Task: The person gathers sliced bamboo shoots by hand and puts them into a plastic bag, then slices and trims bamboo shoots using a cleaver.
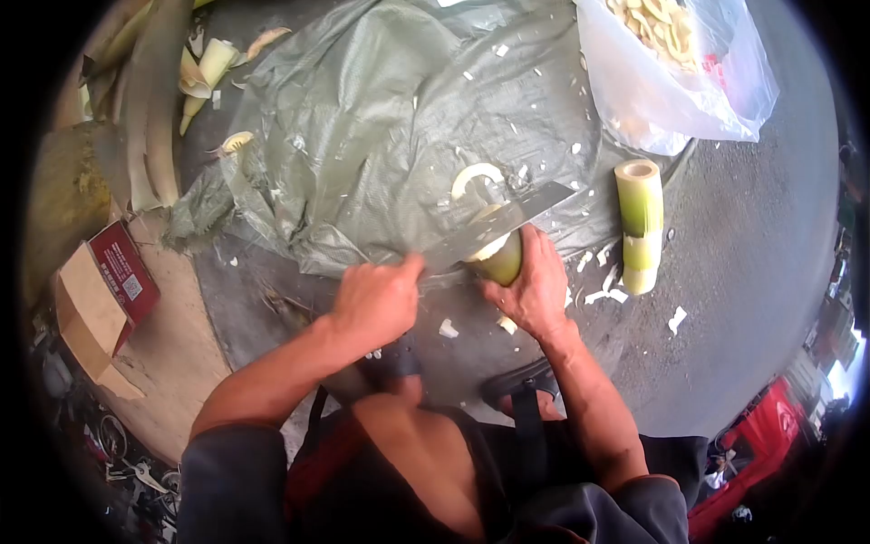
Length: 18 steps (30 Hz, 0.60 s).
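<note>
My left hand (pixel 376 299) is closed round the handle of a cleaver (pixel 494 226), whose wide blade points up and to the right. The handle itself is hidden in the fist. Under the blade is a green bamboo shoot (pixel 501 263) with a pale cut face, gripped from the right by my right hand (pixel 536 288). The blade lies across the top of this piece; how deep it sits in it I cannot tell. A pale curved slice (pixel 475 178) rests just beyond the blade on the grey-green plastic sheet (pixel 362 145).
A longer bamboo shoot piece (pixel 640 227) lies to the right. Pale slices fill a plastic bag (pixel 725 100) at the upper right. Peeled husks (pixel 152 127) and an opened cardboard box (pixel 104 295) are on the left. White scraps (pixel 607 295) dot the ground. My sandalled foot (pixel 535 394) is close below.
</note>
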Available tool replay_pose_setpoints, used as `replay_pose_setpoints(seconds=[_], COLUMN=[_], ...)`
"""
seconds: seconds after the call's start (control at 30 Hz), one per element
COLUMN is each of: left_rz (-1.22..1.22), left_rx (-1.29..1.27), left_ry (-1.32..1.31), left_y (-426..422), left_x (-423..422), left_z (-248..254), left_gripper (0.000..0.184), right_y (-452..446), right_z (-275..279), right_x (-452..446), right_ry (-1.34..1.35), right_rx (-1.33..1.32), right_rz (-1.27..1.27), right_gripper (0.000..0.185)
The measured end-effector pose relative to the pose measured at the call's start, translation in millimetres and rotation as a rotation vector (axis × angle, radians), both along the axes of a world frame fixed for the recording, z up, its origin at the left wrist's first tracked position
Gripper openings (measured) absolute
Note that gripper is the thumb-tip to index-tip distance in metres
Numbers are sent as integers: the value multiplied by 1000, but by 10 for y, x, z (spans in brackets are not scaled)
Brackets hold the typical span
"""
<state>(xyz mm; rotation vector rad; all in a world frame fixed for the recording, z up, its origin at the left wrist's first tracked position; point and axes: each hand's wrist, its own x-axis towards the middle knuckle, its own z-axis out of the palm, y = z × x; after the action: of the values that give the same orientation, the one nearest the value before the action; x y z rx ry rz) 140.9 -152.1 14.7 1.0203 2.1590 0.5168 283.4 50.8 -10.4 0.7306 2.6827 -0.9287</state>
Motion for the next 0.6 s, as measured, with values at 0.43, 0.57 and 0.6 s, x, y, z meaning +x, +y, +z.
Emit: replay_pose_setpoints(seconds=[0.43,0.57,0.6], left_rz=[-41,-20,-11], left_rx=[-20,39,64], left_ry=[-43,-20,-11], left_y=[-189,47,118], left_x=[161,201,200], left_z=[190,98,82], left_gripper=[20,20,19], right_y=[119,93,96], right_z=[62,89,81], right_x=[-131,-153,-144], right_ry=[-57,-55,-53], right_rx=[-177,-174,-154], right_rz=[-59,-24,1], right_gripper=[82,76,74])
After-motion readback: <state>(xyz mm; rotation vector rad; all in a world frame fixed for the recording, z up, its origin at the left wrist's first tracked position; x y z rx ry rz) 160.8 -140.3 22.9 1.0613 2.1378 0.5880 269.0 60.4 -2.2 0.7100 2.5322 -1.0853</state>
